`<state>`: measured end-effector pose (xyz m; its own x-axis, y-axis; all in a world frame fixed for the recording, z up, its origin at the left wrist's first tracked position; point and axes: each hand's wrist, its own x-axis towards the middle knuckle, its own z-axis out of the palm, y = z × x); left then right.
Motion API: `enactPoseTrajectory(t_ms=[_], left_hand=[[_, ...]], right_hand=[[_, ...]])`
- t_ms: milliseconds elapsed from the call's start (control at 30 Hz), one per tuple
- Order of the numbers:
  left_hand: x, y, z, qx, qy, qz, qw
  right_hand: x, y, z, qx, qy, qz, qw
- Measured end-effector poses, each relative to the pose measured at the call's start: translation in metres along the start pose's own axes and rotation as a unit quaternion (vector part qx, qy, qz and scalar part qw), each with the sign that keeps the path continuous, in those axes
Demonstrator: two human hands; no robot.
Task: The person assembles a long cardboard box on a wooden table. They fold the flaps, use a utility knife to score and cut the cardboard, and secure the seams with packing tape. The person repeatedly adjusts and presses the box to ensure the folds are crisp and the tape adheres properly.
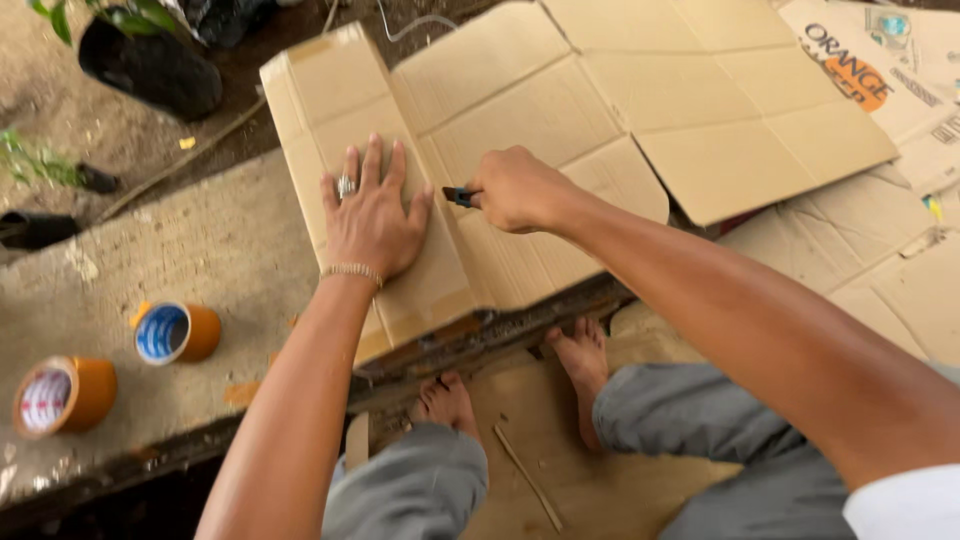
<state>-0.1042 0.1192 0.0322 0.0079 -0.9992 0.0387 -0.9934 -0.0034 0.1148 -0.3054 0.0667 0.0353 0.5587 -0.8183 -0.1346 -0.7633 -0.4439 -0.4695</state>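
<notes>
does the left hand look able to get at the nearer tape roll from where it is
Probably yes. The left hand lies flat on the cardboard, holding nothing, and the blue-cored tape roll stands on bare concrete ledge beside that arm, with nothing between.

around the work: tape, pots and spare board

two rolls of brown packing tape sit on the concrete slab point(200, 250), one with a blue core point(176, 332), one with a white core point(62, 396) nearer the left edge; a black grow bag point(150, 65) with green leaves stands on the dirt at top left, a smaller dark pot point(35, 228), maybe tipped over, lies at the far left; printed cardboard sheets point(880, 70) overlap at right, and a thin stick point(528, 478) rests on the board below.
</notes>
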Motion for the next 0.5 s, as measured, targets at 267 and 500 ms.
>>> enactPoseTrajectory(t_ms=[267, 500], left_hand=[[-0.006, 0.000, -0.004, -0.014, -0.003, -0.007, 1.000], [-0.009, 0.002, -0.008, -0.014, -0.007, -0.011, 1.000]], right_hand=[[-0.113, -0.009, 0.029, -0.008, 0.003, -0.025, 1.000], [-0.184, -0.037, 0.042, -0.055, -0.154, 0.015, 0.986]])
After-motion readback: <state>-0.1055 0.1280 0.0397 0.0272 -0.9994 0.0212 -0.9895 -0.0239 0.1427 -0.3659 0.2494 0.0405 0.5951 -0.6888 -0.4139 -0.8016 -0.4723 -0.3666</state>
